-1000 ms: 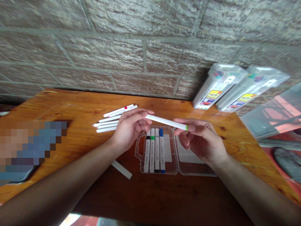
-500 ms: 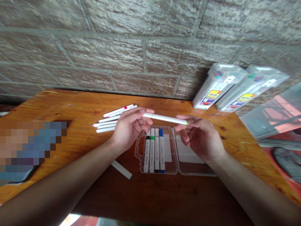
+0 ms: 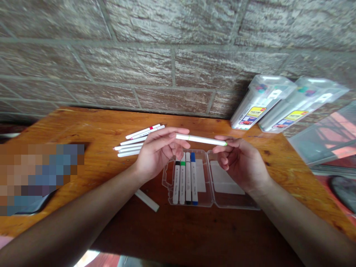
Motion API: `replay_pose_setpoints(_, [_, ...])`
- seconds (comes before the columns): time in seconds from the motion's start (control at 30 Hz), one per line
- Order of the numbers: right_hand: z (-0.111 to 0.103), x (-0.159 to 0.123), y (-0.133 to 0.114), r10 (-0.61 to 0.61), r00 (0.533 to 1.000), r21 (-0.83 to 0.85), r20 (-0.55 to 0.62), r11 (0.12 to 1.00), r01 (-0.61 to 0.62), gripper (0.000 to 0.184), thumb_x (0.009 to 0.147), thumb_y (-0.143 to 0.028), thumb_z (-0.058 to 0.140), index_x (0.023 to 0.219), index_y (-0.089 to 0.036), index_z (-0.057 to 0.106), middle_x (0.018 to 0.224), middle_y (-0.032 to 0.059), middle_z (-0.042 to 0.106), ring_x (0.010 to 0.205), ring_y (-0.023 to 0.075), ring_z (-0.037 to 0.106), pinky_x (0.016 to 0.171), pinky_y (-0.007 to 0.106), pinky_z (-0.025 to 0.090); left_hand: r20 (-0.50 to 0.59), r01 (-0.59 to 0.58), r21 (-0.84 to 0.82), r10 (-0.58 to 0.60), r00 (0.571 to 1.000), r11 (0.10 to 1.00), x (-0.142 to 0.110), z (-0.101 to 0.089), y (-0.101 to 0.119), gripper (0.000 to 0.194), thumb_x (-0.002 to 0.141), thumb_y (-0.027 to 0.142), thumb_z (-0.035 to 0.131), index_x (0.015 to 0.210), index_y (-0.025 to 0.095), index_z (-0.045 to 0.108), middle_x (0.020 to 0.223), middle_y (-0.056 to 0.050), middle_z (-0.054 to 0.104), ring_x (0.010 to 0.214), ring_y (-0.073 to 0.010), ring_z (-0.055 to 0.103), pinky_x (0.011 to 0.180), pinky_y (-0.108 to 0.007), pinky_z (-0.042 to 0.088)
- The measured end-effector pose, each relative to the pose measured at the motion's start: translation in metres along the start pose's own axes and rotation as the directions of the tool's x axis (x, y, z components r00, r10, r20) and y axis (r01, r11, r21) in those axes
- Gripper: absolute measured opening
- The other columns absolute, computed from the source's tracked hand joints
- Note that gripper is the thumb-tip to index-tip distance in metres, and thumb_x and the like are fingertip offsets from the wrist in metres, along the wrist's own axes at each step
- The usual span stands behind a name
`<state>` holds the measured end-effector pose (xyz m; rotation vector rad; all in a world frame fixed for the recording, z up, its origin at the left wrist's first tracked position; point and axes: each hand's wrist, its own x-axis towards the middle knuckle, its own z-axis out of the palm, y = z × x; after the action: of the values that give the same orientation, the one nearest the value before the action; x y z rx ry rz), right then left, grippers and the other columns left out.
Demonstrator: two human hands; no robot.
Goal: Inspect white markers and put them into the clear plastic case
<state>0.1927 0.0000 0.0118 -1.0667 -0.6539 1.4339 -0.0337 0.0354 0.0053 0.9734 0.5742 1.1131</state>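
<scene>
A white marker (image 3: 201, 139) with a light green end stretches nearly level between my two hands. My left hand (image 3: 160, 146) pinches its left end between thumb and fingers. At the green end, the fingertips of my right hand (image 3: 243, 163) close on it. Below lies an open clear plastic case (image 3: 213, 185), with several white markers (image 3: 185, 181) side by side in its left half; black, green and blue bands mark some of them. More white markers (image 3: 133, 142) are heaped beyond my left hand, which partly hides them. One single marker (image 3: 148, 201) rests by my left forearm.
Two clear marker cases (image 3: 251, 107) with yellow labels stand at the back right against the brick wall (image 3: 144, 63). A device with a blurred screen (image 3: 36, 185) lies on the wooden table (image 3: 91, 129) at left. A dark round object (image 3: 343, 193) is beyond the right edge.
The whole view has shifted slightly, so everything appears a little further right. Both hands keep their hold on the marker, and the other things stay in place.
</scene>
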Motion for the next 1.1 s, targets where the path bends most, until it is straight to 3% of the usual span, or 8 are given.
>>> replay_pose_setpoints(0.13, [0.0018, -0.0004, -0.0015, 0.012, 1.0, 0.012, -0.019, 1.0, -0.012, 0.02, 0.073, -0.023, 0.064, 0.086, -0.016, 0.079, 0.064, 0.0054, 0.077, 0.038, 0.0116, 0.049, 0.035, 0.024, 0.036, 0.044, -0.02, 0.012, 0.019, 0.999, 1.0, -0.0002, -0.0011, -0.0007, 0.024, 0.088, 0.028, 0.076, 0.107, 0.016, 0.084, 0.083, -0.01, 0.083, 0.056, -0.014, 0.067, 0.059, -0.028, 0.055])
replay_pose_setpoints(0.6, [-0.0034, 0.004, 0.0039, -0.088, 0.994, -0.023, -0.064, 0.996, 0.087, 0.02, 0.073, -0.024, 0.062, 0.082, -0.016, 0.078, 0.06, 0.0058, 0.074, 0.038, 0.0138, 0.052, 0.035, 0.026, 0.038, -0.028, -0.052, 0.181, 0.058, 0.998, 0.982, 0.0005, 0.002, -0.0049, 0.016, 0.084, 0.027, 0.084, 0.097, 0.02, 0.088, 0.079, -0.006, 0.083, 0.054, -0.0095, 0.063, 0.058, -0.022, 0.054])
replay_pose_setpoints(1.1, [-0.0038, -0.0005, 0.0059, -0.267, 0.963, -0.126, -0.036, 0.957, 0.261, 0.019, 0.077, -0.023, 0.064, 0.079, -0.017, 0.082, 0.061, 0.0067, 0.075, 0.038, 0.0158, 0.059, 0.037, 0.028, 0.045, -0.033, -0.045, 0.241, 0.054, 0.998, 0.969, 0.0031, -0.0018, -0.0095, 0.016, 0.081, 0.025, 0.088, 0.096, 0.019, 0.087, 0.075, -0.004, 0.081, 0.054, -0.0092, 0.063, 0.057, -0.022, 0.053])
